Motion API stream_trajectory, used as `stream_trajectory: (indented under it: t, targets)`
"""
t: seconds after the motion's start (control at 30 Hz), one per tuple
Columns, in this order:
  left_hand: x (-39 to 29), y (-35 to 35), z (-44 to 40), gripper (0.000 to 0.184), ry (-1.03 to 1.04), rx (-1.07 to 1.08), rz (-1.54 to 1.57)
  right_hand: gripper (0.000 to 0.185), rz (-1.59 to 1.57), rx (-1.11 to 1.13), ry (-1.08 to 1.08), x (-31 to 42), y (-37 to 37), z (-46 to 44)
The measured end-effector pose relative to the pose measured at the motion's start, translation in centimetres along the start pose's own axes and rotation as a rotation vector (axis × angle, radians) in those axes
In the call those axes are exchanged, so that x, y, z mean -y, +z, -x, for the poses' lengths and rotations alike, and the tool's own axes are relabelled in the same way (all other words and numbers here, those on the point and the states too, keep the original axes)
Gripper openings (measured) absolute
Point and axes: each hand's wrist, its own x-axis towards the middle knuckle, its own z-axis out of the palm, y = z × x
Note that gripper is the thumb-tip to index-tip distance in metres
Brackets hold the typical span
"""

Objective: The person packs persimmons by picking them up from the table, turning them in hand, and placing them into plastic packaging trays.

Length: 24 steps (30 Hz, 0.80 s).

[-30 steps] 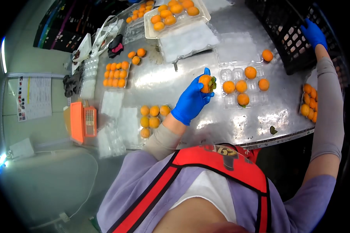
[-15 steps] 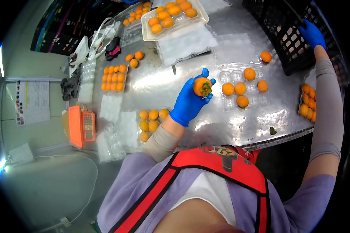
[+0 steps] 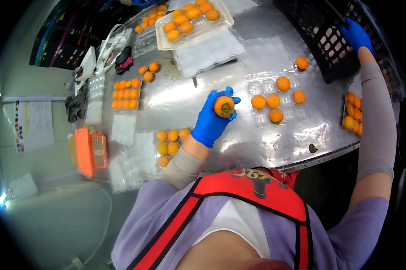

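The left hand (image 3: 212, 118), in a blue glove, has its fingers curled around a round orange persimmon (image 3: 223, 106) whose leafy green calyx faces the camera. That fruit is raised above the shiny grey metal table (image 3: 279, 146), just left of a clear plastic moulded tray (image 3: 268, 85) with five orange persimmons (image 3: 273, 101) seated in its cups. The blue-gloved right hand (image 3: 358, 36) is at the black perforated plastic crate (image 3: 318, 39); whether its fingers grip the crate, I cannot tell. A loose orange persimmon (image 3: 301, 63) lies between tray and crate
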Motion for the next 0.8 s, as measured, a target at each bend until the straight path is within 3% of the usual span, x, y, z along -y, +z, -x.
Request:
stream_trajectory:
  t: [0.17,0.3,0.4,0.47,0.5,0.57,0.6,0.67,0.73,0.8]
  targets:
    - [0.0,0.7,0.2,0.064,-0.042,0.039,-0.034,0.047,0.037,0.05,0.008,0.6,-0.9,0.2]
    - [0.1,1.0,0.2,0.059,-0.036,0.079,0.002,0.047,0.05,0.034,-0.001,0.4,-0.6,0.0]
    - [0.1,1.6,0.5,0.056,0.096,0.081,-0.224,0.05,0.049,0.045,-0.001,0.3,-0.6,0.0]
    - [0.0,1.3,0.6,0.058,0.154,0.199,-0.319,0.05,-0.158,-0.176,-0.038,-0.6,0.6,0.0]
    - [0.0,1.3,0.6,0.058,0.148,0.203,-0.315,0.05,-0.152,-0.173,-0.035,-0.7,0.5,0.4]
    - [0.1,1.5,0.5,0.06,0.303,0.262,-0.446,0.045,-0.648,-0.412,-0.052,-1.4,-0.2,1.8]
    - [-0.1,1.8,0.6,0.06,0.303,0.268,-0.434,0.035,-0.815,-0.566,-0.017,-0.8,-0.4,3.0]
    - [-0.6,2.3,1.2,0.07,0.364,0.244,-0.607,0.031,-0.993,-0.839,-0.186,2.1,-1.2,7.6]
    - [-0.6,1.6,0.9,0.073,0.454,0.236,-0.745,0.03,-1.209,-0.855,-0.132,7.8,-1.3,14.0]
    - [-0.5,1.4,0.8,0.076,0.534,0.235,-0.888,0.03,-1.325,-0.586,0.001,12.3,1.0,19.9]
